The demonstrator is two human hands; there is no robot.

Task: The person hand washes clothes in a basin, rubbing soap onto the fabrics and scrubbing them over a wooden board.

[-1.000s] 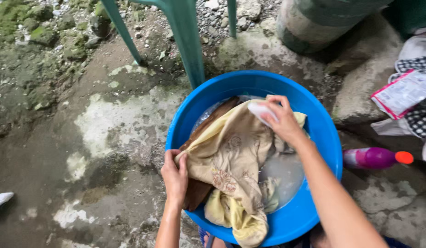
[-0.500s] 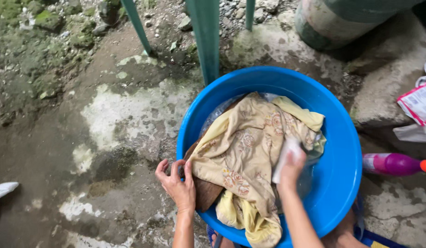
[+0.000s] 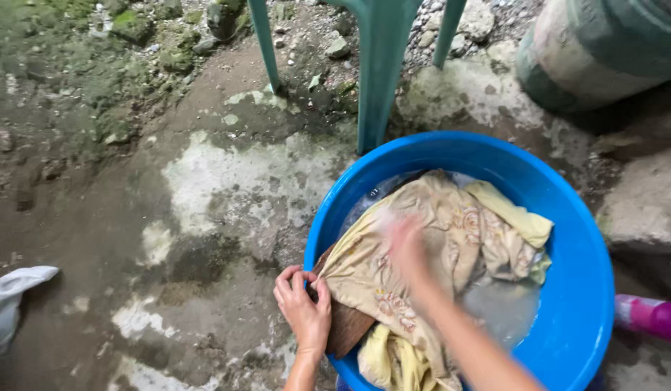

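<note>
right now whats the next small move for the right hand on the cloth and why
Probably another scrub stroke down the cloth. The right hand is blurred over it, the left hand pins its edge to the wooden board at the rim of the basin, and the cloth lies spread and wet.

- Basin (image 3: pixel 567 217): smooth plastic, bright blue, showing a soft gloss along the rim.
- Cloth (image 3: pixel 451 239): thin woven fabric, beige with a floral print, soaking wet, lying limp and creased; yellow fabric showing at its edges.
- Board (image 3: pixel 346 329): brown wood, matt, looking dark and wet under the cloth.
- Water (image 3: pixel 505 304): cloudy, greyish, catching a dull sheen.
- Ground (image 3: pixel 205 188): rough concrete, damp, blotched pale and dark, turning mossy at the upper left.
- Chair legs (image 3: pixel 382 65): smooth green plastic, semi-matt.
- Bottle (image 3: pixel 650 317): glossy pink-purple plastic.
- Bag (image 3: pixel 10 297): thin white plastic, crumpled.
</note>
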